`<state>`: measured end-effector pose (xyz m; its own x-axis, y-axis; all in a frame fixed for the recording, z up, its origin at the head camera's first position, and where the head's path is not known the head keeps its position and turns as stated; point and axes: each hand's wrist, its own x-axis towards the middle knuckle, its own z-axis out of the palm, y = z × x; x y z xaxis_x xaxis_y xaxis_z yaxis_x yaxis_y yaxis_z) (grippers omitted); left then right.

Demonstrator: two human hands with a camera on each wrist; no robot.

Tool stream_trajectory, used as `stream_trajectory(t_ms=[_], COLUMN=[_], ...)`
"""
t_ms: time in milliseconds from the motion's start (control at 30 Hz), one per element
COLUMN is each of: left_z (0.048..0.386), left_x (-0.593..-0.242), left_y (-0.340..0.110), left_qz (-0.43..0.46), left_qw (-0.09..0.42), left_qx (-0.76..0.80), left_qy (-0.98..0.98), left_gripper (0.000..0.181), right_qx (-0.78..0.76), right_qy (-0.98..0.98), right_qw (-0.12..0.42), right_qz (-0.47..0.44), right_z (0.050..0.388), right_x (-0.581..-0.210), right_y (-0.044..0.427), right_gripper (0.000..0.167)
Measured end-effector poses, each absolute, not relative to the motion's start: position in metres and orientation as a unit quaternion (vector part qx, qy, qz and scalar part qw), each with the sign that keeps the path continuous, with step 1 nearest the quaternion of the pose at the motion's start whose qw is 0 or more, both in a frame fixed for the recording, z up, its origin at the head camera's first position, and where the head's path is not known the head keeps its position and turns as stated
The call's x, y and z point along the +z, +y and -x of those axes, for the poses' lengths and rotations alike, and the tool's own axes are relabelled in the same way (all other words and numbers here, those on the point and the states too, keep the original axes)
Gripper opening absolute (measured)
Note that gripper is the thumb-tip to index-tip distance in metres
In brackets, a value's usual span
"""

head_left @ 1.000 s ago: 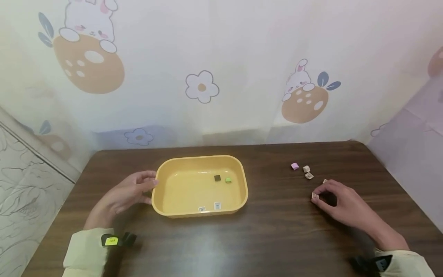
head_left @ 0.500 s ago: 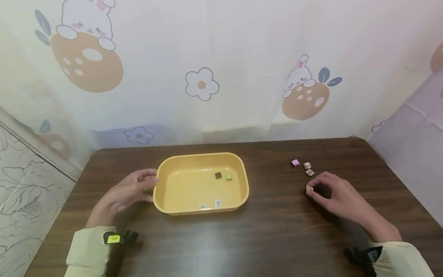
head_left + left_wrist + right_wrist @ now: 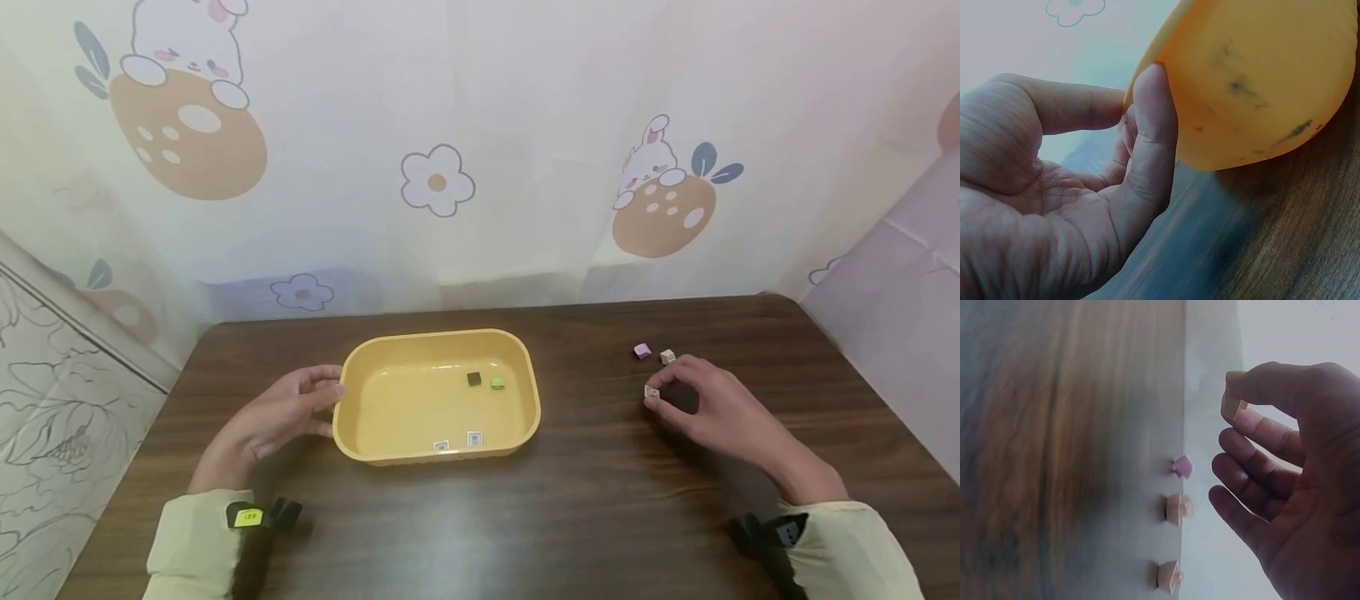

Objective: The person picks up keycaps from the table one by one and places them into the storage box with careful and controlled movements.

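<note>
My left hand [image 3: 281, 410] grips the left rim of a yellow plastic tray [image 3: 345, 429], pinching the wall between thumb and fingers, as the left wrist view [image 3: 1054, 206] bears out. My right hand [image 3: 720, 408] pinches a small beige keycap [image 3: 652, 392] between thumb and index finger, just above the table; the same keycap [image 3: 1232, 406] shows in the right wrist view. Beyond that hand lie a pink keycap [image 3: 642, 351] and a beige keycap [image 3: 667, 357]. Another beige keycap [image 3: 1167, 577] shows in the right wrist view; the hand hides it in the head view.
Inside the tray are a black keycap [image 3: 474, 378], a green keycap [image 3: 497, 383] and two whitish keycaps [image 3: 475, 438] near its front wall. Everything stands on a dark wooden table [image 3: 585, 517]. A patterned curtain [image 3: 525, 167] hangs behind the table's back edge.
My right hand has moved left and away from me with the pinched keycap, now covering part of the loose group. The left hand stays on the tray, which rests in place.
</note>
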<state>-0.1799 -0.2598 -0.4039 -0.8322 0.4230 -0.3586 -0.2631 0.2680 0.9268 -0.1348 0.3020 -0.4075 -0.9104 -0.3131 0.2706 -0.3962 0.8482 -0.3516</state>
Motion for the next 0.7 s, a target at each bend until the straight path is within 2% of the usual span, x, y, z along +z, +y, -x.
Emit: stream_trajectory(t_ms=[133,367,600,700], left_z=[0.179,0.180,0.180,0.180], left_x=[-0.404,-0.403,-0.403,-0.404], left_y=[-0.260,-0.260,-0.260,-0.260], left_qz=[-0.055,-0.061,-0.060,-0.062], left_qw=[0.284,0.284,0.284,0.284], left_qx=[0.604,0.607,0.608,0.609], left_qy=[0.743,0.740,0.739,0.738], left_gripper=[0.054,0.051,0.051,0.051], right_qx=[0.221,0.218,0.246,0.244], right_qy=[-0.950,-0.942,-0.943,-0.942], right_qw=[0.092,0.110,0.070,0.070], right_qz=[-0.202,-0.230,-0.213,-0.218], right_z=[0.140,0.145,0.149,0.151], right_x=[-0.407,-0.408,-0.401,-0.402], right_y=[0.294,0.284,0.273,0.269], right_gripper=[0.018,0.020,0.015,0.015])
